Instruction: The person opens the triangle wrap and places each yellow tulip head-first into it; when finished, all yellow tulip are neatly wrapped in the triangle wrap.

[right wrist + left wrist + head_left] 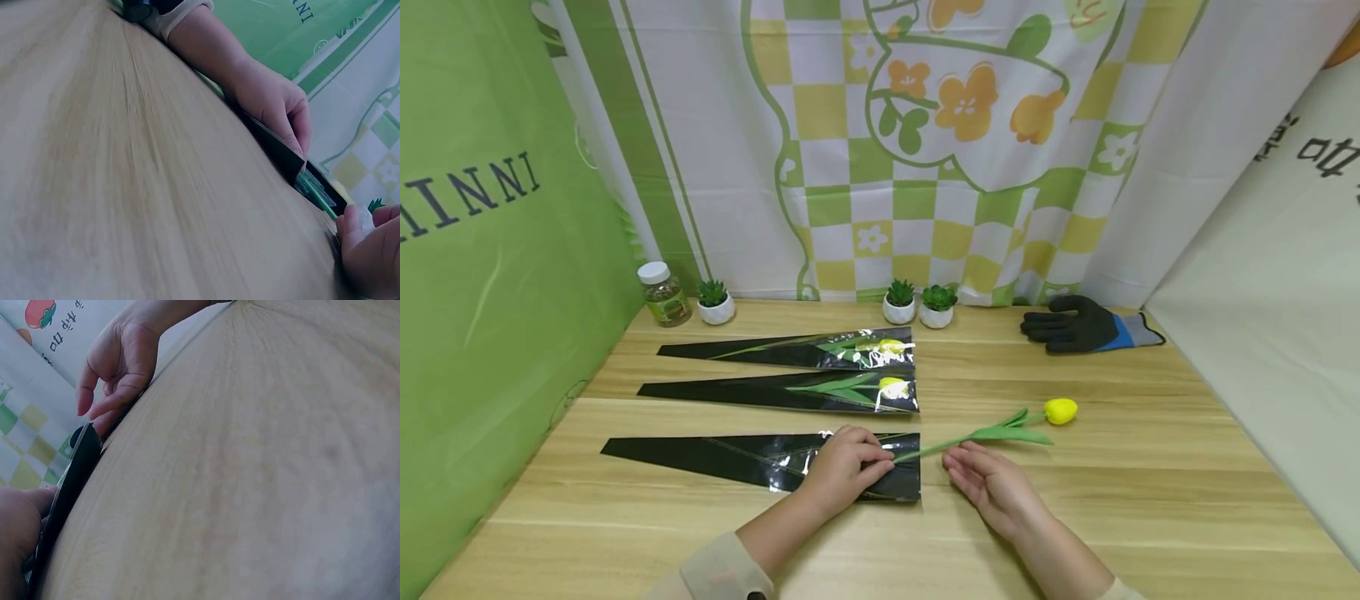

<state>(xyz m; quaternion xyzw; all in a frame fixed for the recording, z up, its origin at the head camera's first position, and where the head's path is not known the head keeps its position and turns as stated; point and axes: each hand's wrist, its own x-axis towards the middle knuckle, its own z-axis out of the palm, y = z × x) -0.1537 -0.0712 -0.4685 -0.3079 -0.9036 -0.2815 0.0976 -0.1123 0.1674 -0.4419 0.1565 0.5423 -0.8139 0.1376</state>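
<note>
A yellow artificial tulip (1061,411) lies to the right, its green stem (936,447) running left to the mouth of the nearest black flower sleeve (700,454). My left hand (846,467) rests over this sleeve near its wide end, thumb and forefinger pinching at the clear film where the stem enters. The stem's lower end is hidden by those fingers. My right hand (996,492) lies just below the stem and leaves, fingers loosely bent, fingertips close to the stem. In the right wrist view the stem (320,201) spans between both hands.
Behind lie two sleeves, a middle sleeve (715,392) and a far sleeve (730,350), each with a yellow tulip inside. Along the back stand a lidded jar (667,300), potted succulents (716,302) and a black work glove (1075,327). Curtains border the wooden table (1150,467).
</note>
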